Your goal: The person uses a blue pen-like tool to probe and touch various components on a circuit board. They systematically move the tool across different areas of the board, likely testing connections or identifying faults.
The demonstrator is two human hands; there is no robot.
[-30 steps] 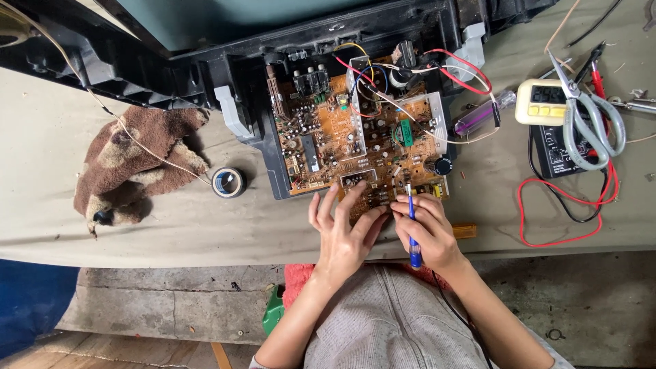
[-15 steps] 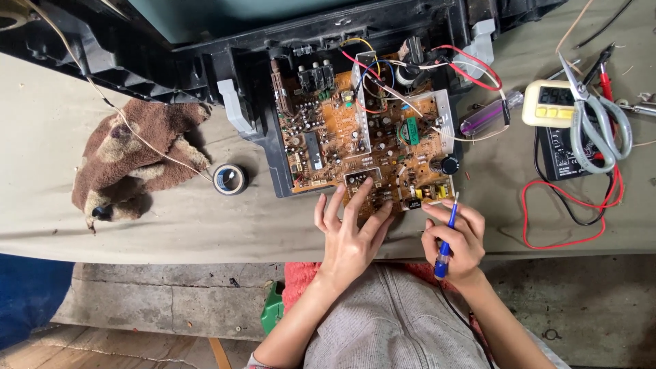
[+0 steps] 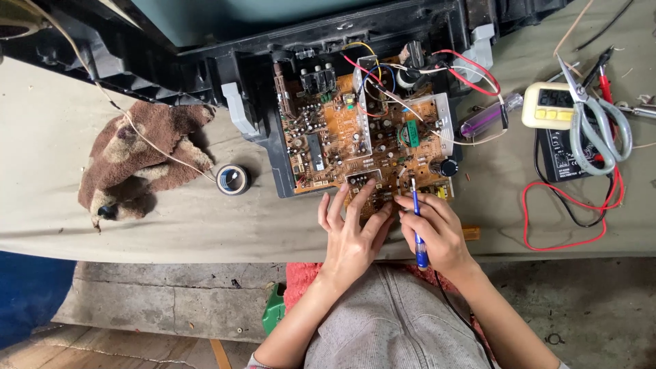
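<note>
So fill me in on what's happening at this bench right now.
A person is working on an orange circuit board pulled out of a dark television chassis on a cloth-covered bench. The left hand rests flat with its fingers spread on the board's near edge. The right hand grips a blue-handled tool, its tip pointed at the board. A roll of tape and a brown rag lie to one side, a multimeter and scissors to the other.

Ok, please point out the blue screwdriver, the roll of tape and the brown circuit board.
blue screwdriver (image 3: 421,250), head view, on its blue handle.
roll of tape (image 3: 233,180), head view, on its ring.
brown circuit board (image 3: 328,140), head view, on its left half.
</note>
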